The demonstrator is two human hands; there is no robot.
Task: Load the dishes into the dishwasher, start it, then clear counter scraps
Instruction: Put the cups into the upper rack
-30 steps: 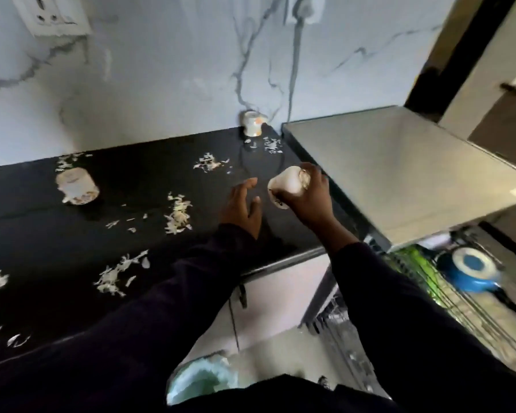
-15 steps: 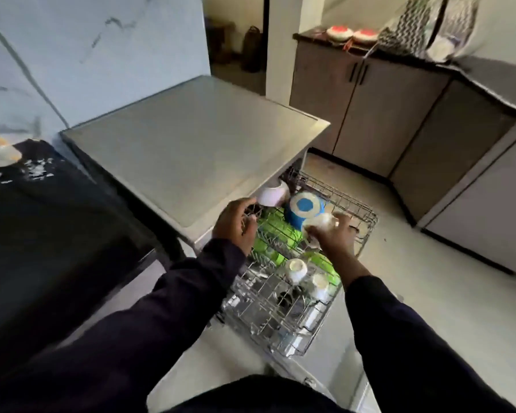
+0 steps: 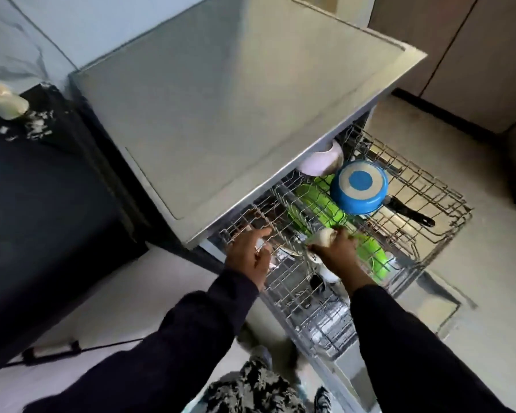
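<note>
Head view, left to right: black counter (image 3: 42, 189) at far left with 1 pale cup (image 3: 5, 104) by the marble wall and white scraps (image 3: 35, 128) scattered just beside it. Dishwasher (image 3: 221, 108) next, grey flat top, standing against the counter. Upper rack (image 3: 414, 204) pulled out from under the top, wire, holding green plates (image 3: 319, 204) on edge, a pinkish bowl (image 3: 322, 162) half under the dishwasher top, and a blue pan (image 3: 359, 186) upside down with black handle pointing right. Left hand (image 3: 251, 254) at the rack's near-left corner, fingers loosely spread over the wires, not gripping anything visible; touching the wire or just above, cannot tell. Right hand (image 3: 337, 251) just to its right, over the rack, closed around a small white cup (image 3: 323, 235), cup tipped toward the left and low over the tines. More white cups under the right hand in the rack, partly hidden. Both sleeves dark. Lower rack (image 3: 325, 323) below, contents blurred. Open dishwasher door (image 3: 429, 305) beneath at right. Pale floor (image 3: 489, 248), brown cabinets (image 3: 459, 55) top right.
</note>
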